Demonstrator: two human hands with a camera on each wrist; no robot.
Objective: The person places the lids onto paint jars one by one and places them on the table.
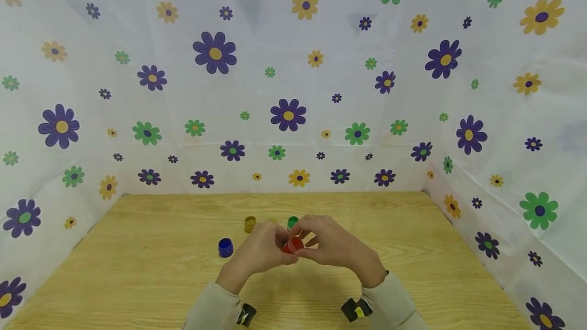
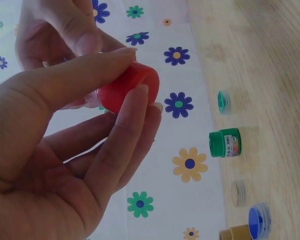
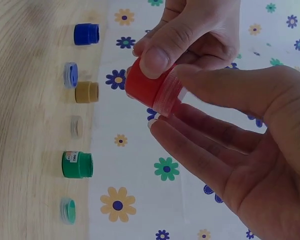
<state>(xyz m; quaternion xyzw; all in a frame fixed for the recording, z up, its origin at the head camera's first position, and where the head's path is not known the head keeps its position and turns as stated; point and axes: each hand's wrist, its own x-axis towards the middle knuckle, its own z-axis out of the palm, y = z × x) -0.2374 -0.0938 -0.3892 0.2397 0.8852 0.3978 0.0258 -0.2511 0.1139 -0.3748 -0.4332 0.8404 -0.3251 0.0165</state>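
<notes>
You're in a booth-like workspace: flower-printed cloth [image 1: 293, 83] hangs far, left and right around a wood-grain table [image 1: 412, 248].

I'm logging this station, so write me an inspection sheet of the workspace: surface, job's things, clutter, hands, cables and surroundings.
Surface: light wood-grain table.
Job's things: small round red plastic jar, with a translucent ridged lid on one end.
Clutter: round blue plastic jar, round ochre plastic jar, round green plastic jar; blue-and-clear round lid, pale round lid, green-and-clear round lid, all loose.
Hands: left hand grips the red jar; right hand pinches its lid.
Cables: nothing seen.
Surroundings: white cloth printed with purple, green and yellow flowers, behind the table and at both sides.
</notes>
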